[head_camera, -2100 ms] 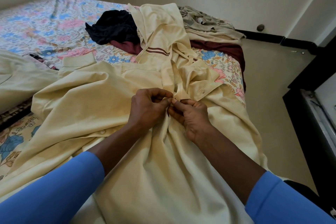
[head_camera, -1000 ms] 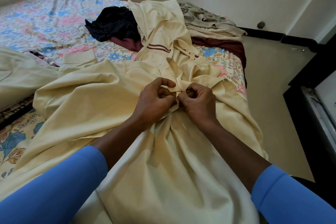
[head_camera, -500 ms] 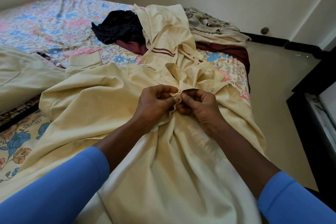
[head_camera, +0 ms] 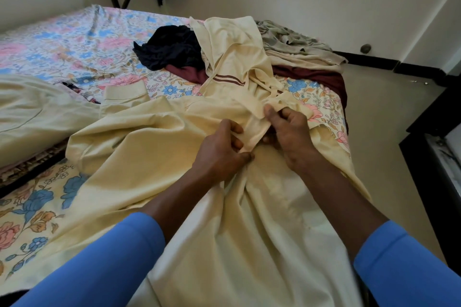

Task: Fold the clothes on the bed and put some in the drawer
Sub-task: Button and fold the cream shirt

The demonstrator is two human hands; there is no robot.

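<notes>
The cream garment point(head_camera: 139, 157) lies lengthwise on the bed point(head_camera: 62, 40), neck end pointing away from the person. The left hand point(head_camera: 219, 154) and right hand point(head_camera: 289, 134) pinch its front opening with curled fingers.

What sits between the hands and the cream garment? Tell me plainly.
Nothing visible. The left hand and right hand both pinch a fold of the cream garment near its middle, fingers directly on the cloth with no other clothing between.

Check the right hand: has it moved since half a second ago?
Yes. The right hand has shifted away from the person, nearer the blue flower on the bedsheet, gripping the cream garment farther along than the left hand.
</notes>
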